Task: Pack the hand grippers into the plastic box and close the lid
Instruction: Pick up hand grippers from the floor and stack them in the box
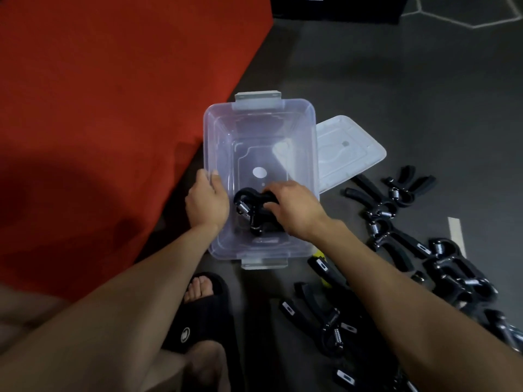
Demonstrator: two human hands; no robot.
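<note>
A clear plastic box (259,110) stands open on the dark floor, with grey latches at its far and near ends. My left hand (206,202) grips the box's left rim. Inside the box near its front, my right hand (294,210) is closed on a black hand gripper (249,205) with a metal spring. The box's translucent lid (351,148) lies flat on the floor to the right, partly behind the box. Several more black hand grippers (402,219) are scattered on the floor to the right and at the lower right.
A large red mat (99,108) borders the box on the left. My foot in a black slide sandal (203,309) rests just below the box. A strip of white tape (456,233) marks the floor at the right. A black object (336,7) stands at the top.
</note>
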